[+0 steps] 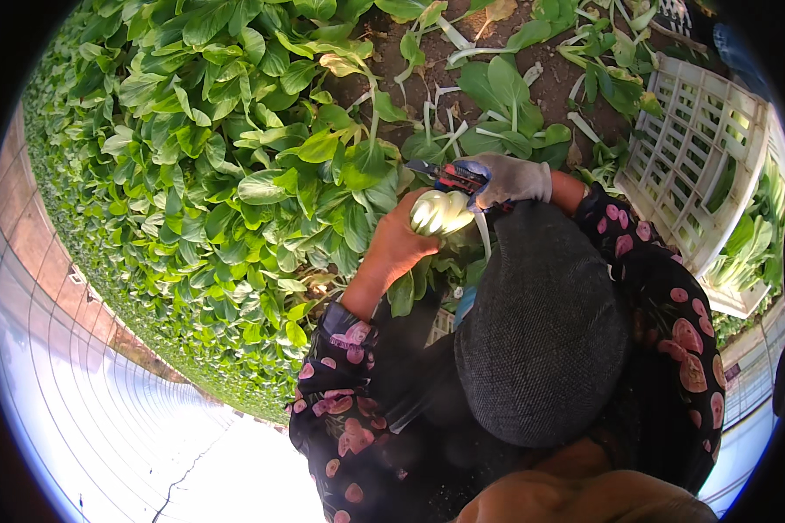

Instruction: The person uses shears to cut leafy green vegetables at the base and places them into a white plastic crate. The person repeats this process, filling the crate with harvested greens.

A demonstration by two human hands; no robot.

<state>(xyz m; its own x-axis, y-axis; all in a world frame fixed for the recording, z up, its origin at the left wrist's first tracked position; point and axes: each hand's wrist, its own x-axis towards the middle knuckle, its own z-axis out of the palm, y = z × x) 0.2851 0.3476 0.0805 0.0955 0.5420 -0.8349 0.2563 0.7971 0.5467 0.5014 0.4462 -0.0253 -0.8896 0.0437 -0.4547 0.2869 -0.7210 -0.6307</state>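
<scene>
My bare left hand [396, 229] is wrapped around a head of bok choy [439, 212]. Its pale, rounded stalk bases face upward, and dark leaves hang below my wrist. My right hand [510, 180], in a grey glove with blue on the fingers, grips a red and black utility knife [456, 175]. The blade end points left, just above the stalk bases; I cannot tell whether it touches them. Close under my right forearm is my knee [543, 327] in dark grey woven cloth.
Dense bok choy plants [235, 163] spread to the left. Cut leaves [504, 98] and stalks litter the brown soil [379, 39] ahead. To the right stands a white slatted plastic crate [693, 157], with harvested greens [746, 248] beside it. A shoe [677, 19] shows at the top right.
</scene>
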